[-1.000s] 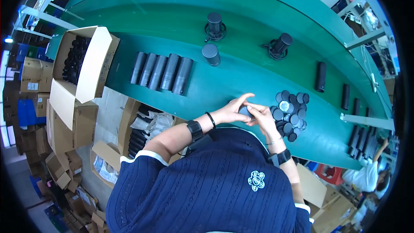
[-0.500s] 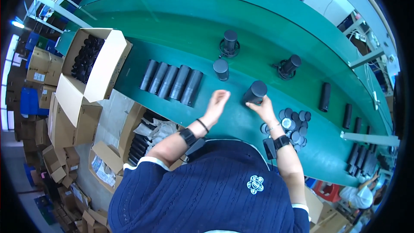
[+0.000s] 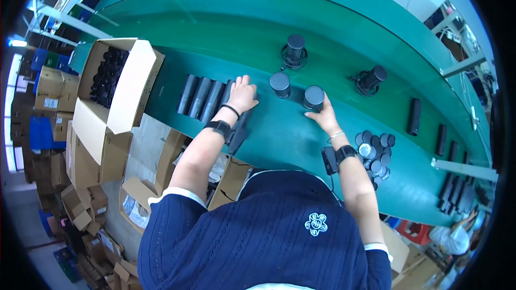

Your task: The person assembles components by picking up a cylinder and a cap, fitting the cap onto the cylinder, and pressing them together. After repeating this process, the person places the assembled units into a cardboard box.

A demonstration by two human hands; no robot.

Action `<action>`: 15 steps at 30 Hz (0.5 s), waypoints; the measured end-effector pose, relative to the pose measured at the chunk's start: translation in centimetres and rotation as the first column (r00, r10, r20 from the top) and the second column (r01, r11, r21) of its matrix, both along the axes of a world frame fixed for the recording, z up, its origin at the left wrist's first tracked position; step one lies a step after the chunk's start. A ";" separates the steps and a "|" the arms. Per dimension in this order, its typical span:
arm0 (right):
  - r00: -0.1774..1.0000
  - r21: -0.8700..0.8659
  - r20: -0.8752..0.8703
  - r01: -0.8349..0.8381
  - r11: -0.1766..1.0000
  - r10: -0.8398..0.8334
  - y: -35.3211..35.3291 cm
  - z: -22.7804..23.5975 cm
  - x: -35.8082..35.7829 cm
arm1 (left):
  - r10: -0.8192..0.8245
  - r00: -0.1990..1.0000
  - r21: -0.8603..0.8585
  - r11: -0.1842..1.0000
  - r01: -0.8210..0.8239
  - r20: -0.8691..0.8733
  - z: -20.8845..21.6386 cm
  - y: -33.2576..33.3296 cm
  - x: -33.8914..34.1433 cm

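Observation:
A black cylinder [image 3: 314,98] stands upright on the green work surface [image 3: 279,134]. My right hand [image 3: 325,118] is closed around its near right side, thumb in front. Just left of it stands a second upright black cylinder [image 3: 280,84], untouched. Over the right end of a row of lying black tubes [image 3: 200,98] is my left hand [image 3: 243,95], fingers spread and thumb apart. It covers parts of the two rightmost tubes; whether it grips one is hidden.
Beyond stand two black cylinders in ring-shaped mounts, one mid [image 3: 295,49], one right [image 3: 371,79]. Small round dark pieces [image 3: 380,153] are heaped right of my right arm. An open carton [image 3: 141,83] of black parts sits at left. More black tubes [image 3: 414,117] are at far right.
My right hand has moved the black cylinder away from me, beside the other upright one. My left hand has gone left onto the row of tubes. The view has shifted slightly.

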State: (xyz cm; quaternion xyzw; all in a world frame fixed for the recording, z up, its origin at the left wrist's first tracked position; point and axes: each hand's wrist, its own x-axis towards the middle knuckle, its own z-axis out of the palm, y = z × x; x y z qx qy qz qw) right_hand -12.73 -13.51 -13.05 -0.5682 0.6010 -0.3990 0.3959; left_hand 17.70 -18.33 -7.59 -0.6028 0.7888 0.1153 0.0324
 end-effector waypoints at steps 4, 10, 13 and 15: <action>0.998 0.012 -0.064 0.009 1.000 -0.008 3.1 2.3 -6.3 | -0.051 0.954 -0.015 0.999 0.048 -0.296 1.4 2.6 2.0; 0.815 0.224 -0.543 -0.095 0.970 0.205 12.5 3.3 -13.3 | -0.050 0.854 0.141 0.980 0.143 -0.518 6.8 9.4 1.0; 0.712 0.245 -0.654 -0.117 0.962 0.253 14.8 5.0 -11.2 | -0.167 0.698 0.062 0.955 0.290 -0.696 7.6 11.2 -2.6; 0.657 0.246 -0.702 -0.135 0.960 0.273 15.6 4.2 -11.1 | -0.219 0.631 0.036 0.930 0.365 -0.744 6.5 11.9 -5.2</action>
